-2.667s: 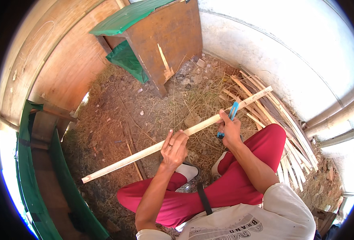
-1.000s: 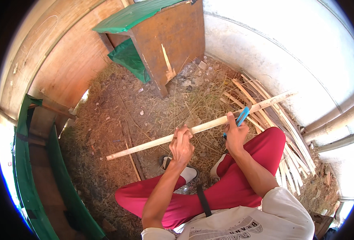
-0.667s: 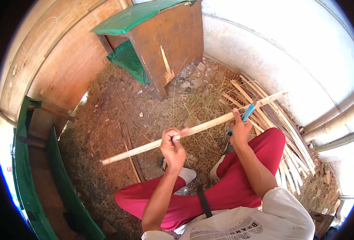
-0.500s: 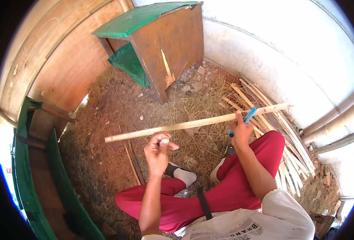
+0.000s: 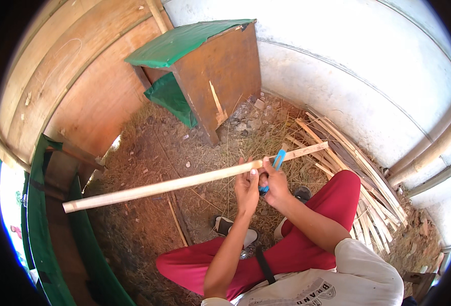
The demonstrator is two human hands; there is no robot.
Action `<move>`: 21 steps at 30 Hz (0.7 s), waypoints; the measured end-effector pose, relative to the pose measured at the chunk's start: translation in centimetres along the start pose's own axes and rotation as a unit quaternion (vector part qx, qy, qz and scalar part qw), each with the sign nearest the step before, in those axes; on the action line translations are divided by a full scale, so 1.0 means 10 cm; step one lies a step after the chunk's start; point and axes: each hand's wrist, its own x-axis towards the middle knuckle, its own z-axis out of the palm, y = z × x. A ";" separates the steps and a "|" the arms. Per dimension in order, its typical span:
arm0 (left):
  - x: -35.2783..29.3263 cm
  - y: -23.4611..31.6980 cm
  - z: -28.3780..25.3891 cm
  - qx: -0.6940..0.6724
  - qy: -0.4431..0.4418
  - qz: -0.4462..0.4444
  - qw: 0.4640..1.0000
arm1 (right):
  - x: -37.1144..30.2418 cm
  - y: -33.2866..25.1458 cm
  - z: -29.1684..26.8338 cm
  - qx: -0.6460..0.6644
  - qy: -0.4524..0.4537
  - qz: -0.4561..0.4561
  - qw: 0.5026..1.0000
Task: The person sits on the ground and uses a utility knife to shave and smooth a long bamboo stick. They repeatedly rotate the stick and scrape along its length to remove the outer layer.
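A long pale bamboo strip [image 5: 159, 188] stretches across in front of me, its left end nearer and its right end above the strip pile. My left hand [image 5: 247, 193] is closed around it right of its middle, thumb on the near side and fingertips over the top. Just beside it, my right hand [image 5: 276, 184] grips a blue utility knife [image 5: 279, 159] and pinches the same strip between thumb and fingers. The knife's upper part sticks up past the strip; its lower part shows below, among the fingers. The blade's contact with the strip is hard to make out.
Several split strips [image 5: 370, 196] lie piled on the right by the white wall [image 5: 337, 41]. A brown wooden cabinet [image 5: 210, 71] with a green cover stands at the far side. A green-edged wooden frame [image 5: 52, 219] is at left. Dry grass covers the ground around my crossed legs.
The strip has slid left, with its left end lower. My left hand has moved right and taken hold of it; my right hand has come left and down with the knife.
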 end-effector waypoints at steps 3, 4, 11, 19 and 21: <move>0.05 0.16 0.09 0.018 0.063 0.013 0.998 | -0.05 0.04 0.02 -0.044 -0.047 0.009 0.998; 0.07 0.20 0.04 0.025 0.074 0.027 0.997 | -0.09 0.00 0.04 -0.070 -0.061 0.015 0.996; 0.25 0.64 -0.84 0.126 0.128 0.161 0.970 | -0.08 -0.18 -0.37 -0.187 -0.055 -0.069 0.978; 0.12 1.65 -1.08 0.601 0.015 0.045 0.798 | -0.05 -0.35 -0.37 -0.226 -0.046 -0.156 0.960; 0.21 1.68 -1.06 0.715 -0.038 0.080 0.693 | -0.08 -0.36 -0.29 -0.234 -0.089 -0.177 0.952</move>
